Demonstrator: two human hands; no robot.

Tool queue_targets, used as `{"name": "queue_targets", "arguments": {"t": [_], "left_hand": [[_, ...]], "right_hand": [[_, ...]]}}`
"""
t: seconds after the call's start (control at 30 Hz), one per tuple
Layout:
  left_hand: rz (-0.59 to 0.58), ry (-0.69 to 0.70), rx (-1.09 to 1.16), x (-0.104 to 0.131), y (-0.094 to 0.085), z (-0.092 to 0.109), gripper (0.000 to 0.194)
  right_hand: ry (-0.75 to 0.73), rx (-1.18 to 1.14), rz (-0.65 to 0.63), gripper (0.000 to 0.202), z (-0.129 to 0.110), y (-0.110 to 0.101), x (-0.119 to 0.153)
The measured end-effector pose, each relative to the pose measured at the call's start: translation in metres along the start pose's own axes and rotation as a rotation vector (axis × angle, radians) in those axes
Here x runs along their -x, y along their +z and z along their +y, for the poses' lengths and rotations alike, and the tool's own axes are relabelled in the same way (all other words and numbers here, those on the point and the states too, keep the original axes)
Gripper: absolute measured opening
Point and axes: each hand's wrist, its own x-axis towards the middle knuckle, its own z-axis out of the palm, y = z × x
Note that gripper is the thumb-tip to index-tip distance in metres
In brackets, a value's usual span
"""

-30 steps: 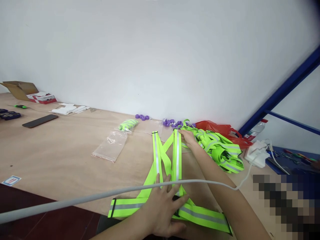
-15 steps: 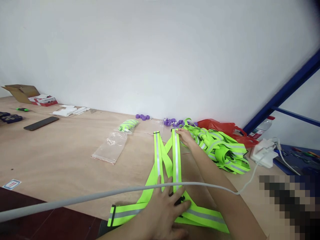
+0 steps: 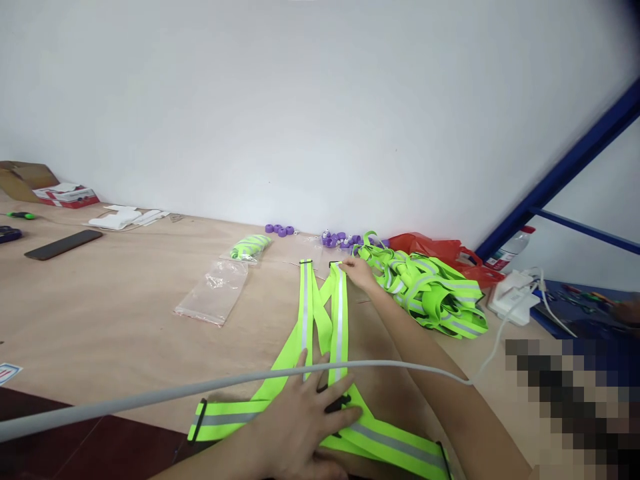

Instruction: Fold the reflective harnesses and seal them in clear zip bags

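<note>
A fluorescent yellow-green reflective vest (image 3: 340,320) made of straps with silver stripes lies spread on the wooden table. My left hand (image 3: 303,420) rests flat over the point where its straps meet, fingers spread, partly covering a black buckle. At the far end of the right shoulder strap, my right hand (image 3: 357,271) pinches the edge beside a black slider. Just right of that hand sits a tangled heap of similar reflective straps (image 3: 430,287). A white cable (image 3: 240,380) crosses in front of the vest and my left hand.
Left of the vest are a clear plastic bag (image 3: 213,293) and a packed bag of green straps (image 3: 250,248). Purple round pieces (image 3: 280,230) lie by the wall. A red plastic bag (image 3: 425,247), a bottle (image 3: 510,250) and a white power strip (image 3: 514,298) stand right.
The view has shifted slightly, so the scene appears further left. Both hands keep their places on the vest; its lower right strap end with a black slider now shows.
</note>
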Motion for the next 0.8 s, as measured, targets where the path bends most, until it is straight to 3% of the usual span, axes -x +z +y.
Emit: {"name": "queue_targets", "arguments": {"t": [0.2, 0.37, 0.63, 0.8], "left_hand": [[0.009, -0.016, 0.015, 0.001, 0.0, 0.002, 0.076], [0.006, 0.019, 0.032, 0.002, -0.004, 0.003, 0.076], [0.021, 0.053, -0.021, 0.002, -0.001, -0.001, 0.079], [-0.019, 0.041, 0.079, 0.003, -0.007, -0.001, 0.079]], "right_hand": [[-0.041, 0.361, 0.1, 0.036, -0.006, 0.011, 0.02], [-0.175, 0.552, 0.067, 0.035, -0.006, 0.016, 0.019], [-0.259, 0.69, 0.05, 0.034, -0.002, 0.018, 0.006], [-0.281, 0.712, 0.029, 0.035, 0.001, 0.013, 0.006]]}}
